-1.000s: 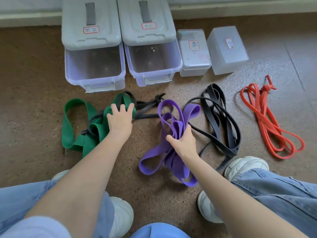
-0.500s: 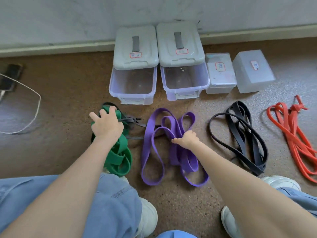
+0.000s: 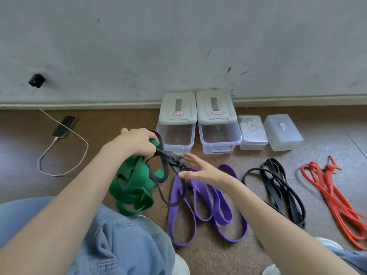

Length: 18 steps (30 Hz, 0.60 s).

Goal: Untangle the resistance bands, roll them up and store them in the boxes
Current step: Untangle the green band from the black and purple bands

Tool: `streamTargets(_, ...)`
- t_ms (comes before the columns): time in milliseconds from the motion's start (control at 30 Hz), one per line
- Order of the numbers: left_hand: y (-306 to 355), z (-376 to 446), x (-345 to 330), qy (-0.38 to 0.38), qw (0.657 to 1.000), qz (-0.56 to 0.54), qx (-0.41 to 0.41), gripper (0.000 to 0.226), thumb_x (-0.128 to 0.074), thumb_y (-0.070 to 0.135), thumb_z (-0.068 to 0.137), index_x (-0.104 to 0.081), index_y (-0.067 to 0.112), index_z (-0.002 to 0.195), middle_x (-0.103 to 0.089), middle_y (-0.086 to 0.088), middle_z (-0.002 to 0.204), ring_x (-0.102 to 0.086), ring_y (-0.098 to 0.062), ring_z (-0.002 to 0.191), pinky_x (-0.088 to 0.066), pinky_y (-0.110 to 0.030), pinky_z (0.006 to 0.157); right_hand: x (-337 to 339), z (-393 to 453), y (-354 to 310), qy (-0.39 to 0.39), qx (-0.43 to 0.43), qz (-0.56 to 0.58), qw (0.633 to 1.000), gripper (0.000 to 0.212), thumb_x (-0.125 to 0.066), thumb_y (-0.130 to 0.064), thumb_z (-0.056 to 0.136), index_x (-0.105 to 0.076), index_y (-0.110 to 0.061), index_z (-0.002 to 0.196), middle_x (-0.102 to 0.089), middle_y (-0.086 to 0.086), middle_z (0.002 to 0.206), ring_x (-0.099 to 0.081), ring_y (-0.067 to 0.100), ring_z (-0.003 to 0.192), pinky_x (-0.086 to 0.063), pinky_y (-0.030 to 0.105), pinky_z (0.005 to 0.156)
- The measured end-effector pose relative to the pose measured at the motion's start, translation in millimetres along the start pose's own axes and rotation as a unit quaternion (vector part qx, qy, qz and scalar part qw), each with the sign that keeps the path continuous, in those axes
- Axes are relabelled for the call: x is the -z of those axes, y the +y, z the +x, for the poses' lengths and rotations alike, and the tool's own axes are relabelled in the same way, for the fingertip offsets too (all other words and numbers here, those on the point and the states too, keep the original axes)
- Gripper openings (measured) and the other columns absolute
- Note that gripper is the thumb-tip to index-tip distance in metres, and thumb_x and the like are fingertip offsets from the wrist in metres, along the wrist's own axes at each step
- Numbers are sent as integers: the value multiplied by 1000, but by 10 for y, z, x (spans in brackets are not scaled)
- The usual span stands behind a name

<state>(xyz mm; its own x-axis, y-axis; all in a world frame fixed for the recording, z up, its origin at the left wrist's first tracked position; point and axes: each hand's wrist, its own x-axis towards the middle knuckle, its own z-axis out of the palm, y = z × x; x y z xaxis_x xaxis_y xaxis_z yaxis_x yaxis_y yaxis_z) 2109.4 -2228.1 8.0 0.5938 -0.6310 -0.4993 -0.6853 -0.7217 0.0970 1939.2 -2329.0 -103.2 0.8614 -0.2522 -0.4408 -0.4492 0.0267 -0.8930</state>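
- Head view: I see the left hand (image 3: 137, 142) lifted off the floor, fingers curled tight round the green band (image 3: 132, 187), which hangs in a tangled bunch below it.
- A thin black band (image 3: 167, 161) is knotted into the green one and trails down across the purple band (image 3: 206, 207).
- My read on the right hand (image 3: 198, 167): fingers straight and spread, holding nothing, just beside the knot.
- Purple band lies looped on the floor, with a second black band (image 3: 282, 187) and a red band (image 3: 333, 195) further right.
- Two grey-lidded boxes (image 3: 198, 124) and two small clear boxes (image 3: 268, 133) stand against the wall.
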Motion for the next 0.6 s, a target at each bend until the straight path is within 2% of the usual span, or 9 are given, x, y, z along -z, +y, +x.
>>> streamTargets(67, -21, -179, 199, -19, 995, -78, -55, 58, -67, 11, 63, -55, 45, 109, -55, -1, 117, -50, -22, 102, -45, -28, 73, -130, -120, -356, -31, 63, -1, 998, 45, -73, -35, 77, -56, -27, 118, -63, 1, 121, -61, 13, 105, -49, 30, 95)
streamTargets(133, -21, -351, 340, -39, 974, -191, -116, 57, -71, 17, 57, -51, 52, 98, -55, 1, 113, -55, -17, 102, -51, -31, 81, -118, -275, -633, -12, 108, 21, 994, 20, -70, -22, 82, -65, -24, 101, -70, 2, 97, -65, 18, 87, -53, 30, 84)
streamTargets(167, -13, -411, 379, -53, 962, -228, -144, 59, -72, 16, 60, -47, 55, 97, -54, 3, 110, -56, -13, 99, -52, -28, 79, -58, -381, -754, 12, 119, 52, 991, 16, -68, -15, 83, -66, -23, 97, -69, 3, 89, -62, 25, 82, -54, 29, 76)
streamTargets(233, 39, -473, 379, -95, 937, -273, -194, 68, -71, 5, 71, -41, 56, 104, -55, 8, 107, -58, -6, 97, -51, -17, 76, 112, -609, -948, 54, 142, 119, 981, 18, -64, -6, 84, -70, -22, 89, -62, 13, 82, -50, 33, 82, -48, 30, 66)
streamTargets(300, 133, -484, 306, -165, 899, -327, -239, 77, -68, -3, 76, -37, 50, 122, -61, 4, 119, -60, -10, 108, -48, -23, 91, 278, -836, -1110, 54, 153, 152, 975, 15, -66, -9, 79, -74, -22, 79, -58, 17, 82, -44, 33, 84, -39, 30, 65)
streamTargets(333, 195, -484, 263, -205, 872, -357, -264, 80, -67, -5, 76, -35, 46, 129, -63, 2, 123, -59, -11, 113, -47, -28, 96, 339, -943, -1176, 45, 153, 153, 975, 12, -67, -13, 77, -75, -22, 76, -62, 14, 79, -47, 31, 79, -41, 26, 62)
streamTargets(400, 318, -484, 203, -262, 819, -405, -312, 76, -66, -2, 76, -38, 46, 129, -64, 2, 124, -58, -13, 116, -49, -26, 92, 441, -1134, -1265, 48, 147, 151, 976, 7, -68, -15, 75, -74, -17, 78, -65, 6, 70, -54, 15, 58, -43, 16, 48)
streamTargets(500, 443, -477, 168, -291, 761, -470, -340, 56, -65, 7, 83, -47, 37, 127, -63, -7, 125, -58, -21, 118, -52, -26, 86, 636, -1341, -1318, 182, 120, 69, 974, 16, -69, -5, 80, -65, -8, 94, -64, 2, 65, -54, 6, 45, -43, 16, 45)
streamTargets(600, 513, -462, 109, -264, 765, -494, -318, 52, -67, 20, 82, -46, 29, 129, -64, -12, 121, -62, -26, 111, -54, -31, 84, 786, -1482, -1336, 348, 98, -141, 922, 35, -72, -3, 75, -55, -15, 104, -63, 3, 90, -62, 14, 73, -46, 19, 62)
